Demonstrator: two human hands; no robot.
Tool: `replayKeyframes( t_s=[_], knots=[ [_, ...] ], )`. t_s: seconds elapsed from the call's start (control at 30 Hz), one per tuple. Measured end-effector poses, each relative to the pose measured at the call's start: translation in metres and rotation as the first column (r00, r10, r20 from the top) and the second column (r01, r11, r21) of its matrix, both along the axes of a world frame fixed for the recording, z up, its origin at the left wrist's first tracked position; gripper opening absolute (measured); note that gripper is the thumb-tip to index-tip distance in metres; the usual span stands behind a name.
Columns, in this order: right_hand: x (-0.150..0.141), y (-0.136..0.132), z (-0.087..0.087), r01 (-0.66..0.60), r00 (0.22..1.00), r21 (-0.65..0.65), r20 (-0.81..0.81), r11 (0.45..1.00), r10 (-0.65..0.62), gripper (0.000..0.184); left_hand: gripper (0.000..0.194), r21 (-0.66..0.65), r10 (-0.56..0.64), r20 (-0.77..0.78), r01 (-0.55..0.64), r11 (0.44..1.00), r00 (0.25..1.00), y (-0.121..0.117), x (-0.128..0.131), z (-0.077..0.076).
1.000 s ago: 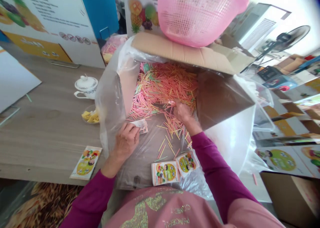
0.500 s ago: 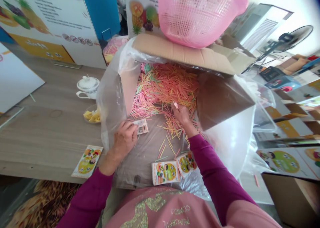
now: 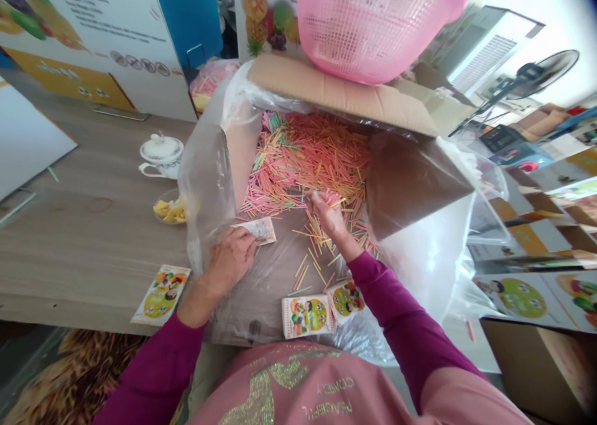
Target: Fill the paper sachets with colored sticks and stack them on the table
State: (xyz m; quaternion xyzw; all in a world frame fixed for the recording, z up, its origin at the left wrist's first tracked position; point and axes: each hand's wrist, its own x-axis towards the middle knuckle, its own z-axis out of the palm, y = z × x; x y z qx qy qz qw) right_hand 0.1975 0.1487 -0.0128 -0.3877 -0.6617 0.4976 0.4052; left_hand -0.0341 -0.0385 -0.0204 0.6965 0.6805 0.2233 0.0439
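Note:
Thin pink, orange, yellow and green sticks [image 3: 317, 151] lie heaped in a carton turned on its side, its brown inner wall [image 3: 410, 182] showing at right. My right hand [image 3: 330, 218] is at the front of the heap, its fingers closed around several pink and yellow sticks. At the carton's mouth, my left hand [image 3: 236, 251] grips the near left edge of a small flat printed packet [image 3: 261, 229]; its fingertips are partly hidden. Below, loose sticks [image 3: 305, 272] lie on the clear plastic sheet. Two fruit-printed packets, one in front [image 3: 308, 316], rest close to my body.
A pink basket [image 3: 377, 27] stands on top of the carton. On the left of the table are a lidded white cup [image 3: 161, 156], a dish of yellow pieces [image 3: 170, 208] and another printed packet [image 3: 162, 294]. Open boxes and a fan [image 3: 550, 73] are at right.
My right hand has shifted slightly left and turned, and more sticks show in its fingers. My left hand now lies flatter over the small packet's edge. The view has moved a little.

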Motion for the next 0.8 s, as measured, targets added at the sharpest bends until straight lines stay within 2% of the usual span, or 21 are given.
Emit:
replayKeyframes(
  t_s=[0.1, 0.2, 0.27, 0.3, 0.43, 0.6, 0.7, 0.8],
  knots=[
    [0.001, 0.003, -0.003, -0.099, 0.975, 0.075, 0.208, 0.992, 0.082, 0.068, 0.023, 0.014, 0.033, 0.093, -0.034, 0.999, 0.995, 0.005, -0.002, -0.001],
    [0.001, 0.003, -0.005, -0.274, 0.838, 0.166, 0.525, 0.947, 0.151, 0.046, 0.014, 0.071, 0.083, 0.160, -0.096, 0.993, 0.984, 0.008, -0.001, -0.006],
    [0.001, 0.001, -0.003, -0.338, 0.755, 0.196, 0.641, 0.921, 0.141, 0.033, 0.011, 0.091, 0.100, 0.166, -0.116, 0.989, 0.981, 0.008, -0.001, -0.009],
    [0.001, 0.000, -0.002, -0.345, 0.739, 0.191, 0.658, 0.919, 0.141, 0.032, 0.010, 0.093, 0.099, 0.168, -0.115, 0.989, 0.981, 0.008, -0.001, -0.010],
    [0.006, -0.003, 0.012, -0.331, 0.778, 0.154, 0.603, 0.931, 0.176, 0.043, 0.007, 0.142, 0.062, 0.303, -0.110, 0.984, 0.951, 0.005, -0.006, -0.008],
    [0.019, -0.010, 0.038, -0.336, 0.856, 0.082, 0.441, 0.938, 0.269, 0.060, 0.012, 0.313, -0.038, 0.600, -0.190, 0.931, 0.799, 0.007, -0.003, 0.010],
    [0.020, -0.020, 0.055, -0.304, 0.916, 0.071, 0.298, 0.950, 0.270, 0.073, 0.013, 0.258, -0.045, 0.720, -0.207, 0.944, 0.693, 0.013, 0.014, 0.019],
    [0.012, -0.035, 0.072, -0.329, 0.932, 0.117, 0.202, 0.937, 0.302, 0.084, 0.019, 0.191, -0.069, 0.794, -0.139, 0.972, 0.604, 0.022, 0.036, 0.021]
  ],
)
